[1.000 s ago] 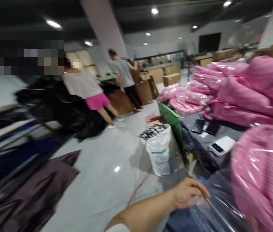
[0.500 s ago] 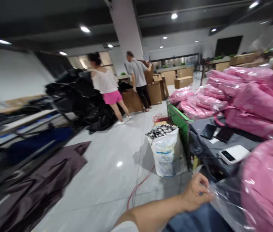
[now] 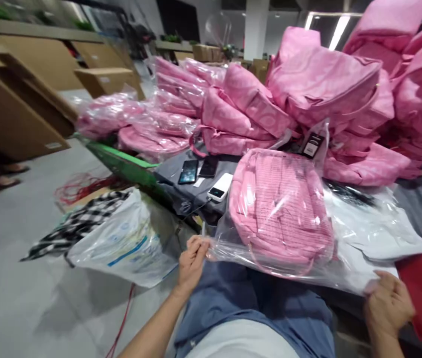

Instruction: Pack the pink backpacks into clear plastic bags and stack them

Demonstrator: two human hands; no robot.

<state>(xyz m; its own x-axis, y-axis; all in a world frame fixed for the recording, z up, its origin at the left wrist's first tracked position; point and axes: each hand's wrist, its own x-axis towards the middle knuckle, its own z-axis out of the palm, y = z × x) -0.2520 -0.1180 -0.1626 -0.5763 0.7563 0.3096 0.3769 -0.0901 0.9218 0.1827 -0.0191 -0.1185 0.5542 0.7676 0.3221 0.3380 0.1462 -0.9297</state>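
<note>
Clear plastic [image 3: 233, 254] stretched between the left hand [image 3: 193, 263] and the right hand [image 3: 390, 303], with a pink backpack [image 3: 280, 204] inside it on the desk [image 3: 168, 177].

The left hand was pinched closed on one end of the plastic's near edge; the right hand, blurred, was curled closed at the other end, seemingly gripping it too, a wide hold that probably kept the edge straight. The backpack lay at the desk's near side, apparently for easy reach, its rounded, soft-looking body finely lined beneath glossy, creased film. A black tag [image 3: 312, 145] showed at its far corner. Two phones [image 3: 188, 172] and a white power bank [image 3: 220, 187] lay to its left on grey cloth. Behind slumped plump pink bags [image 3: 326, 84]; a white sack [image 3: 121, 253] rested on the floor.
</note>
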